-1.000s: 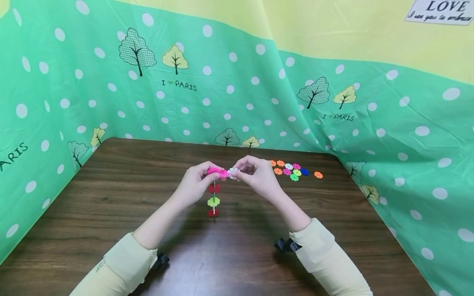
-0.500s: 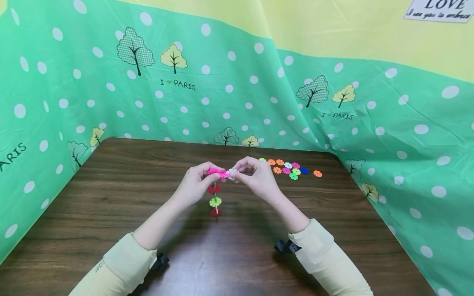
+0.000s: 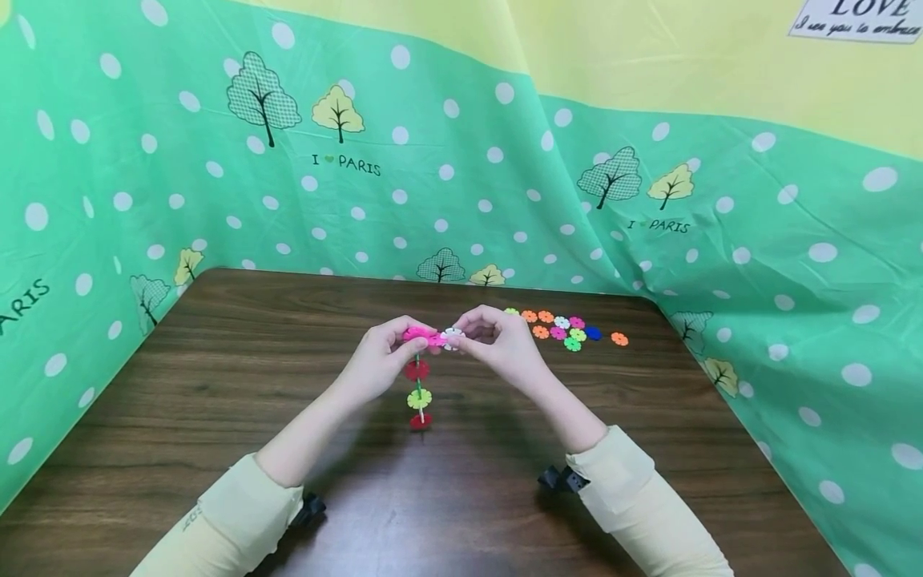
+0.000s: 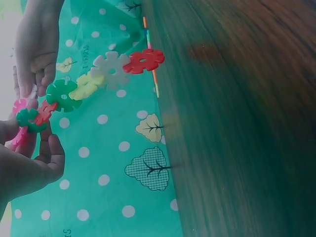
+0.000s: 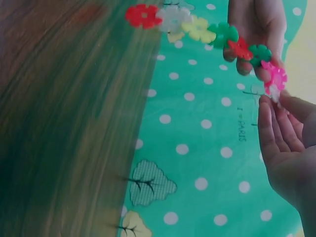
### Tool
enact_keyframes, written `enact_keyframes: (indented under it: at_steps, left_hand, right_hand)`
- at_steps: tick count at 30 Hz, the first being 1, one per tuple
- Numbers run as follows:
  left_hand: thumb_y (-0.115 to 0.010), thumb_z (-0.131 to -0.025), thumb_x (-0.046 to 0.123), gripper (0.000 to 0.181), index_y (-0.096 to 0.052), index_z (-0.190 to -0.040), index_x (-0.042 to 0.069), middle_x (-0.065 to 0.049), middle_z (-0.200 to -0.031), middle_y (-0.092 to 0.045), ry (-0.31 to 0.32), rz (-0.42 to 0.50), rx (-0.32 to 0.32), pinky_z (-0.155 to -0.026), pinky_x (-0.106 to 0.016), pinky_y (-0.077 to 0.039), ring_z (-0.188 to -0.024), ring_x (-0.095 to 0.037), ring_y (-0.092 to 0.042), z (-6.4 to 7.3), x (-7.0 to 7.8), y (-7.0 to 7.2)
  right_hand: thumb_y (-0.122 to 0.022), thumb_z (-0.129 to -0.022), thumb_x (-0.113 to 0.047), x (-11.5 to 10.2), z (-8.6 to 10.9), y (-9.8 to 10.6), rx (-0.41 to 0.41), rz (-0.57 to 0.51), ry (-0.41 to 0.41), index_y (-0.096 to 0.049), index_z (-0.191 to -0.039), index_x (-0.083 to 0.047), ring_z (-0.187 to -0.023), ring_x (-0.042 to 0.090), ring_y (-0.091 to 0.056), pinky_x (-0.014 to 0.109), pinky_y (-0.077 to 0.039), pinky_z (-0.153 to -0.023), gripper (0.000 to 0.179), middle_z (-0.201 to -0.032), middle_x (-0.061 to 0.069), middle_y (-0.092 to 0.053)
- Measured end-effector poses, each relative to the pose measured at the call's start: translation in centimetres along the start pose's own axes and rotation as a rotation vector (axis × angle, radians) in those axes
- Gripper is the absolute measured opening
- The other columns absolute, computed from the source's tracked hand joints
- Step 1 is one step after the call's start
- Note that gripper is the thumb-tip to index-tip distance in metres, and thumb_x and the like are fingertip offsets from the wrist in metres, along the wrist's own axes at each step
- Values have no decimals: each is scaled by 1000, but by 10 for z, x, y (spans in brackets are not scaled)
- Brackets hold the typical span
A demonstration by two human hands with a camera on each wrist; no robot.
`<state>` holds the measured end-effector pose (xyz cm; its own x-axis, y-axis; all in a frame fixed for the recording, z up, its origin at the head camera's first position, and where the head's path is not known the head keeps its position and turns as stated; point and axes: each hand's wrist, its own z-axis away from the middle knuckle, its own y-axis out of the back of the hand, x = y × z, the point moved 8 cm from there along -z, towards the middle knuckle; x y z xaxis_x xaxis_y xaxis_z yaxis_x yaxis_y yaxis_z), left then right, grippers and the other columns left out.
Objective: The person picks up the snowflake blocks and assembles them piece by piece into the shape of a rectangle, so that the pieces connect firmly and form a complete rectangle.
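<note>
While pink flower pieces [image 3: 436, 340] are pinched between the thumb and fingers of the left hand [image 3: 376, 358], a white flower piece [image 3: 453, 337] is pinched by the right hand [image 3: 505, 346] and held touching the pink; whether they are interlocked cannot be told. Below the left-hand grip, a chain [image 3: 419, 398] of red, green, yellow and white pieces is suspended over the table [image 3: 252, 361]. Beyond the right-hand grip, to its right, loose flower pieces [image 3: 577, 324] are spread.

Head view downward, wrist views closer, chain [image 5: 224, 35] shared
</note>
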<state>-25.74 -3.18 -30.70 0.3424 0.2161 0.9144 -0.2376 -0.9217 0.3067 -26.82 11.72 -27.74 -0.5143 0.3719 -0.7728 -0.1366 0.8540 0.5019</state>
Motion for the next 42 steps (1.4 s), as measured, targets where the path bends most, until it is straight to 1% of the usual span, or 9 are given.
enact_keyframes:
  at_steps: [5, 9, 12, 16, 17, 21, 24, 31, 42]
  left_hand:
    - [-57, -93, 6, 16, -63, -107, 0, -18, -94, -68, 9, 7, 3, -60, -36, -52, -69, -34, -59, 1, 2, 3]
    - [-57, -94, 7, 17, -63, -108, 1, -17, -94, -69, 17, -4, 11, -60, -35, -52, -74, -33, -63, 0, -2, 7]
    - [-57, -94, 9, 16, -64, -107, 3, -16, -93, -69, 9, -9, 20, -59, -32, -51, -75, -30, -63, -5, -17, 8]
    - [-58, -94, 14, 16, -65, -107, 9, -11, -93, -70, 1, -2, 29, -59, -31, -52, -75, -22, -63, -11, -37, 11]
    - [-58, -94, 16, 16, -65, -107, 10, -10, -93, -70, -2, 3, 28, -59, -31, -53, -75, -20, -63, -11, -39, 11]
    - [-59, -94, 17, 15, -65, -106, 11, -8, -93, -70, -9, 5, 30, -61, -31, -53, -78, -16, -64, -12, -44, 14]
    - [-58, -94, 15, 15, -65, -106, 10, -11, -93, -70, -2, -9, 34, -61, -32, -51, -77, -20, -62, -12, -43, 16]
    - [-55, -94, 6, 16, -63, -106, 0, -21, -95, -67, -4, -21, 21, -64, -32, -50, -79, -31, -61, -2, -15, 19]
    - [-56, -94, 6, 16, -64, -107, 1, -20, -95, -67, 15, 34, 5, -61, -33, -53, -78, -35, -64, -3, -19, 20]
  right_hand:
    - [-75, -79, -6, 0, 1, 11, -36, 77, 33, -65, -105, -2, -89, 22, -66, 34, -55, -76, 28, -98, 13, -70]
    - [-76, -79, -11, 25, -4, 26, -49, 146, 52, -65, -111, -6, -100, 24, -64, 41, -52, -85, 34, -108, 8, -69]
    - [-77, -79, -18, 51, -8, 40, -47, 199, 60, -65, -114, -11, -102, 22, -63, 40, -51, -88, 38, -114, 3, -67]
    - [-76, -79, -30, 72, -6, 61, -50, 299, 51, -63, -121, -17, -106, 17, -60, 38, -50, -90, 45, -120, -2, -64]
    - [-76, -79, -31, 76, -5, 66, -51, 320, 48, -62, -122, -18, -108, 17, -59, 40, -51, -86, 47, -121, -2, -64]
    - [-76, -79, -34, 92, -2, 86, -49, 400, 33, -59, -127, -22, -118, 18, -55, 44, -48, -91, 53, -127, -2, -60]
    - [-77, -78, -33, 107, 1, 100, -60, 449, 10, -57, -130, -23, -122, 21, -52, 45, -44, -96, 56, -132, 0, -58]
    - [-75, -80, -28, 145, 10, 125, -112, 497, -74, -53, -134, -19, -126, 29, -48, 50, -41, -98, 59, -135, 7, -54]
    - [-72, -84, -16, 208, 23, 144, -130, 474, -263, -53, -133, -12, -113, 40, -54, 55, -45, -90, 53, -129, 22, -55]
